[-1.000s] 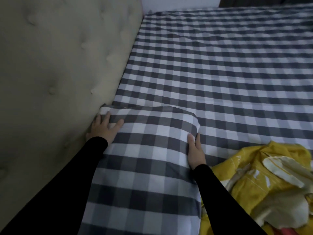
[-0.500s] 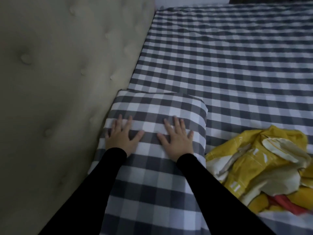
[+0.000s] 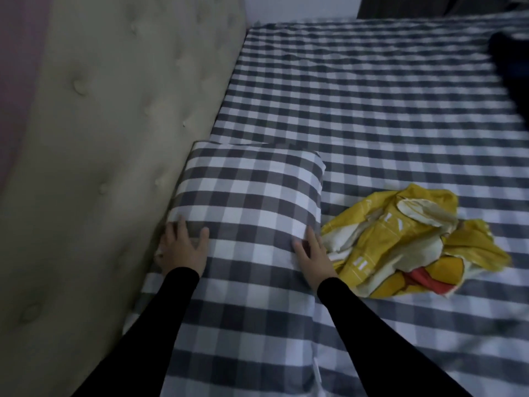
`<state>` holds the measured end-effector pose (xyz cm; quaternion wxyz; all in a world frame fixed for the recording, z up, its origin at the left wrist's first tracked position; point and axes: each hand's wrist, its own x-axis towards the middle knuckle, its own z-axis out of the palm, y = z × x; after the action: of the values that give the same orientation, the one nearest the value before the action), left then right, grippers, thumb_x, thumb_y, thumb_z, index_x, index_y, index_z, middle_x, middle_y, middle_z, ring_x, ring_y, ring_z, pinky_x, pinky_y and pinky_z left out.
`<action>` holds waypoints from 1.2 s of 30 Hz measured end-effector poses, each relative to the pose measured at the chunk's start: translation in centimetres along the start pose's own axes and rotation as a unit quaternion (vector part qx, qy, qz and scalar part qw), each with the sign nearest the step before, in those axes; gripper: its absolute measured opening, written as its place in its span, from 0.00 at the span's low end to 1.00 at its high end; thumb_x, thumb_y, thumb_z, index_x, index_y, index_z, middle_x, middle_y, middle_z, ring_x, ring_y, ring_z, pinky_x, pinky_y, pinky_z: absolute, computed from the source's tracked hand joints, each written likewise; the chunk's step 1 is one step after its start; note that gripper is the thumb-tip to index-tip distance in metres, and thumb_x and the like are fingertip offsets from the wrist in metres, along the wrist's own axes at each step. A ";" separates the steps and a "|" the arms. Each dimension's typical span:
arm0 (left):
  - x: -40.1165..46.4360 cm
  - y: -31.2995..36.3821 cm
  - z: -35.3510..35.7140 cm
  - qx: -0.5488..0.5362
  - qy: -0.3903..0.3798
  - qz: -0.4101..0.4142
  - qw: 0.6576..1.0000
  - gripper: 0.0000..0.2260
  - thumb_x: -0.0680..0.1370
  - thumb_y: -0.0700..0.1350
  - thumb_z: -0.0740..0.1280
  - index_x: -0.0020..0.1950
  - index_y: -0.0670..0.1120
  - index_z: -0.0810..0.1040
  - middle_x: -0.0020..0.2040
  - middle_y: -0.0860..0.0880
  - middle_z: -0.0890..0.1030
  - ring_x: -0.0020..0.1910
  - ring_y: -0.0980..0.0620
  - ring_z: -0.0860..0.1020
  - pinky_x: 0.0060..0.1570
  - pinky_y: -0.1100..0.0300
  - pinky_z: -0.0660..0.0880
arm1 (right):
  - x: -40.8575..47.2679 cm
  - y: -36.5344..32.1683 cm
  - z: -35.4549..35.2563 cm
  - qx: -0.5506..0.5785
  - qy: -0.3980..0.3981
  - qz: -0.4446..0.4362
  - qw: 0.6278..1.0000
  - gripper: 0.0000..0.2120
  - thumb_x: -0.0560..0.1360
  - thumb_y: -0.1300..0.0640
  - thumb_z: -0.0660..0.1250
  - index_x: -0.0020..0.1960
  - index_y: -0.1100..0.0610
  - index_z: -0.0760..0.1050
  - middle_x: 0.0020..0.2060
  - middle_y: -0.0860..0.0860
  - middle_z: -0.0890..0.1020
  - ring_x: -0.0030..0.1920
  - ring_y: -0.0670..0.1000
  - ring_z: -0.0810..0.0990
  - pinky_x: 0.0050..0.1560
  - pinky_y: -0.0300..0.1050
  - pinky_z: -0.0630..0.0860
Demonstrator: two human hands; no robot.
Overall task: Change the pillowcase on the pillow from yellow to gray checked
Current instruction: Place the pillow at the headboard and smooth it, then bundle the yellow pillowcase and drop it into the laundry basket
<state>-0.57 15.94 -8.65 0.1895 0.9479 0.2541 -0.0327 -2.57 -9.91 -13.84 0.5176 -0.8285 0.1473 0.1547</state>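
Observation:
The pillow (image 3: 249, 193) wears a gray checked pillowcase and lies flat on the bed against the headboard. My left hand (image 3: 183, 247) rests on its left edge, fingers spread, next to the headboard. My right hand (image 3: 312, 253) lies flat along the pillow's right edge, fingers apart. Neither hand holds anything. The yellow pillowcase (image 3: 400, 242) lies crumpled on the bed just right of the pillow, close to my right hand.
A beige tufted headboard (image 3: 108, 138) stands along the left. The bed (image 3: 386, 110) carries a gray checked sheet matching the pillow. A dark object (image 3: 512, 67) shows at the far right edge.
Both hands slid apart from the pillow's middle to its left and right edges. The view pulled back a little.

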 end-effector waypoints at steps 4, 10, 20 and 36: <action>-6.8 4.3 1.3 -0.015 0.043 0.138 0.989 0.26 0.76 0.55 0.65 0.72 0.51 0.65 0.75 0.46 0.62 0.72 0.43 0.62 0.66 0.38 0.59 | -3.9 2.2 -3.6 -0.034 0.065 -0.076 0.994 0.23 0.79 0.50 0.62 0.72 0.54 0.66 0.70 0.51 0.69 0.70 0.49 0.66 0.68 0.37 0.61; -13.4 13.2 5.3 -0.134 -0.011 0.327 0.935 0.22 0.72 0.57 0.59 0.59 0.45 0.78 0.58 0.47 0.79 0.57 0.48 0.75 0.56 0.53 0.73 | -5.5 6.8 -11.4 -0.068 0.145 -0.037 0.986 0.18 0.79 0.51 0.63 0.67 0.54 0.72 0.63 0.52 0.75 0.64 0.53 0.72 0.60 0.44 0.68; -17.3 21.2 14.6 -0.085 -0.140 0.201 0.966 0.36 0.70 0.67 0.60 0.72 0.48 0.67 0.72 0.42 0.64 0.71 0.43 0.63 0.69 0.51 0.62 | -4.1 12.7 -23.5 -0.188 0.258 0.001 0.948 0.23 0.72 0.41 0.61 0.63 0.51 0.75 0.61 0.53 0.75 0.63 0.58 0.71 0.63 0.57 0.67; -14.4 28.4 21.2 0.039 -0.209 -0.005 0.977 0.54 0.55 0.82 0.55 0.76 0.63 0.43 0.79 0.48 0.45 0.75 0.36 0.50 0.68 0.33 0.52 | 6.2 14.0 -27.8 -0.134 0.090 0.225 0.961 0.66 0.47 0.19 0.66 0.76 0.39 0.37 0.77 0.55 0.44 0.76 0.63 0.46 0.69 0.71 0.52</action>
<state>1.67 -21.46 -16.24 0.2013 0.9253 0.2125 -0.2411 0.25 -41.42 -16.15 0.3386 -0.8463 0.3535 0.2100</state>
